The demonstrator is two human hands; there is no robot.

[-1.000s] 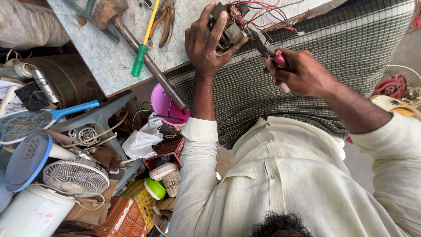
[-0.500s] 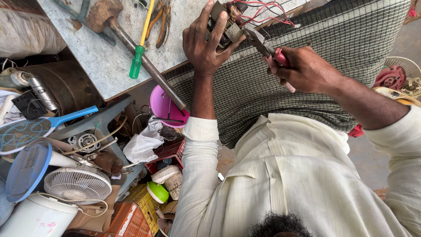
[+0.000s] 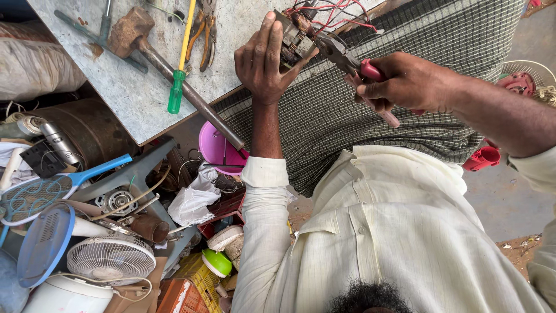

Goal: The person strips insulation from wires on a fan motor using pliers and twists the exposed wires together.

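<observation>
The motor (image 3: 296, 36) sits at the near edge of the table (image 3: 124, 98), a dark wound block with red and black wires (image 3: 339, 13) spilling off its far side. It stands roughly on end, its long axis running up and away from the table edge, tilted a little toward the right hand.

Left hand (image 3: 267, 61) is wrapped round it, fingers closed over the left face, thumb across the near side. A firm hold, hand well curled.

Pliers (image 3: 347, 61) come in from the right, red handles, nose pointing up and left straight into the motor's side. Their long axis slants from lower right to upper left. The tips touch the motor; whether they bite on a wire I cannot tell.

Right hand (image 3: 405, 84) is closed tight round those handles, fist shut, one handle poking out below the fingers.

Beneath both hands lies checked cloth (image 3: 359, 122) over the person's lap.

Out on the table: a rusty hammer (image 3: 174, 75) lying diagonally, head to the far left, handle overhanging the edge. Beside it a screwdriver (image 3: 180, 64) with a green grip, yellow shaft pointing away. Another pair of pliers (image 3: 204, 32) just past that.

Down on the floor to the left, a small white fan (image 3: 110, 258), a blue racket-shaped swatter (image 3: 40, 194) and a pink lid (image 3: 217, 148).
</observation>
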